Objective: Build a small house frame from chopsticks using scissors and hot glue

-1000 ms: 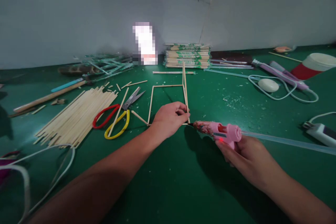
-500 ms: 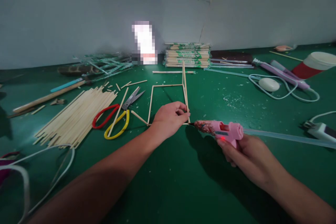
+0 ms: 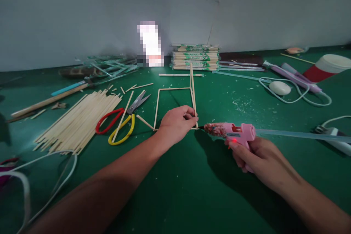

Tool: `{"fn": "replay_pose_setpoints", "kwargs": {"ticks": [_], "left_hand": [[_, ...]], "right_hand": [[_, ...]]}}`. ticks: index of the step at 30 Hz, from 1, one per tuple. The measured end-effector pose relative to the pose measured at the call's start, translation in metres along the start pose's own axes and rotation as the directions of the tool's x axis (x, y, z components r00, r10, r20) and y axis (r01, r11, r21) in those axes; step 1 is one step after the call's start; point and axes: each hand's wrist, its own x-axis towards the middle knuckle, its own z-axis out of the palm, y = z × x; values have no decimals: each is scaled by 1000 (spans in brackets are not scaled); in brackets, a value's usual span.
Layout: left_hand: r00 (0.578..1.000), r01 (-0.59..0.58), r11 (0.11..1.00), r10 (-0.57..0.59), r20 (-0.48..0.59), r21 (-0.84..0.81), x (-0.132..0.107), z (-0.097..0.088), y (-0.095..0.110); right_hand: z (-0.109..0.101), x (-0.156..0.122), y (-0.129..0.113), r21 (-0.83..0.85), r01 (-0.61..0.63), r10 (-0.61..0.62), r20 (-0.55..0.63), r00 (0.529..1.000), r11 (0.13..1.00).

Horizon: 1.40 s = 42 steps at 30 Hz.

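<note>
A rectangular frame of thin bamboo sticks (image 3: 158,99) lies flat on the green table (image 3: 178,190). My left hand (image 3: 177,123) presses down on the frame's near right corner, fingers pinched on a stick there. My right hand (image 3: 256,155) is wrapped round the grip of a pink glue gun (image 3: 233,132). The gun's dark nozzle touches the frame's corner right beside my left fingertips. A clear glue stick (image 3: 296,135) juts out of the gun's back to the right.
Red and yellow scissors (image 3: 120,122) lie left of the frame, beside a heap of loose sticks (image 3: 79,120). Wrapped chopstick packs (image 3: 196,57) are stacked by the wall. A white cable (image 3: 290,95), a red cup (image 3: 326,66) and a power strip (image 3: 333,135) lie at the right.
My right hand and the glue gun have shifted slightly right and tilted more level; the nozzle stays at the corner. My left hand has kept its place.
</note>
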Motion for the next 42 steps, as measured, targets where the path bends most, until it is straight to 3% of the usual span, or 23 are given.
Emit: {"fn": "replay_pose_setpoints", "kwargs": {"ticks": [10, 21, 33, 42], "left_hand": [[1000, 28, 999, -28, -10, 46, 0, -2, 5], [999, 30, 955, -16, -48, 295, -1, -3, 14], [999, 19, 880, 0, -40, 475, -3, -1, 18], [998, 20, 856, 15, -64, 516, -5, -1, 18]], "right_hand": [[-2, 4, -4, -12, 16, -16, 40, 999, 1000], [-3, 3, -7, -23, 42, -40, 62, 997, 999], [2, 3, -10, 90, -9, 1, 80, 997, 996], [6, 3, -9, 145, -12, -1, 93, 996, 989]]}}
